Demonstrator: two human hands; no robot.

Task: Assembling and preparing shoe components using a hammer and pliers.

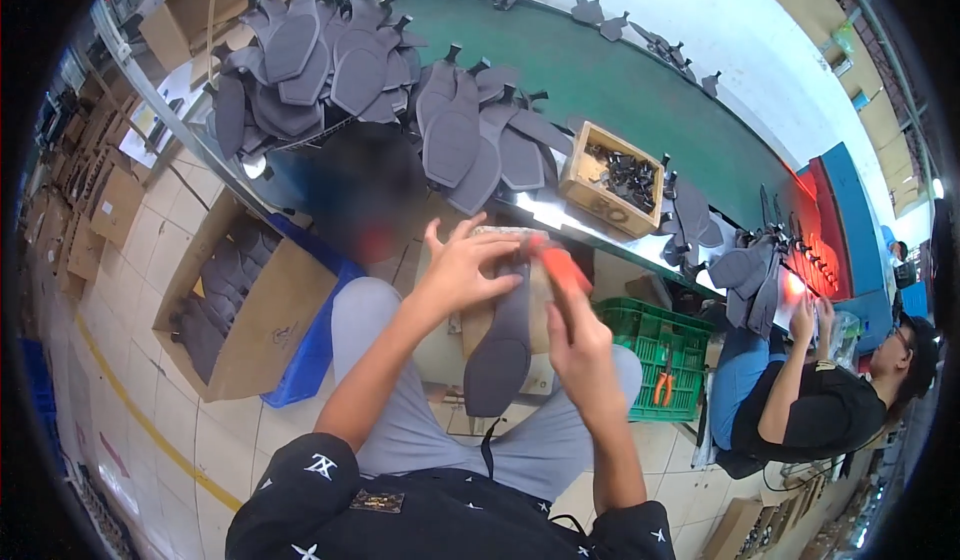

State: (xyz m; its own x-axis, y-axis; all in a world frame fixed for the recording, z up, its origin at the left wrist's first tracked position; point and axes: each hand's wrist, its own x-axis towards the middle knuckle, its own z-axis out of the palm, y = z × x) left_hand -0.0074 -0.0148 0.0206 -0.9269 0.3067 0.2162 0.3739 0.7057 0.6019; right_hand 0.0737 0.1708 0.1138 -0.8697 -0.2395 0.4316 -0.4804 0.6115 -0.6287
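Observation:
A dark grey sole-shaped piece (500, 358) lies lengthwise in front of me over a light block between my knees, wide end toward me. My left hand (462, 272) grips its narrow far end with thumb and fingers, one finger raised. In my right hand (583, 348) is a hammer-like tool with a red part (562, 268), blurred by motion. Its head is close to the narrow end and my left fingertips; whether it touches cannot be made out.
Piles of similar grey pieces (365, 70) cover the bench's near left side. A wooden box (600, 205) holds small black parts. A carton (270, 330) stands left, a green crate (640, 325) with orange-handled pliers (663, 388) right. Another person (830, 400) works beside a red-lit machine (825, 230).

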